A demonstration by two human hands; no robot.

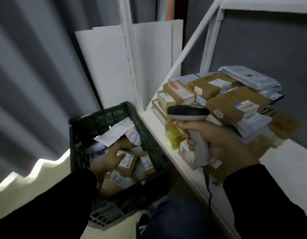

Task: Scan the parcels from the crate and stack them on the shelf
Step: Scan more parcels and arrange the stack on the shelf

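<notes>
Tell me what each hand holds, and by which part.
Right hand grips the barcode scanner by its grey handle. Left hand touches a brown parcel in the crate; a grip cannot be told.

The near corner of the crate (pixel 101 121) is covered by the left sleeve (pixel 45 204). Label print on the parcels (pixel 127 161) is too blurred to be read. Whether one is gripped by the left hand (pixel 106 159) cannot be told. Others low on the shelf (pixel 159 135) are hidden behind the right hand (pixel 216 140) and scanner (pixel 189 112). The shelf is cut off at the right edge.
</notes>
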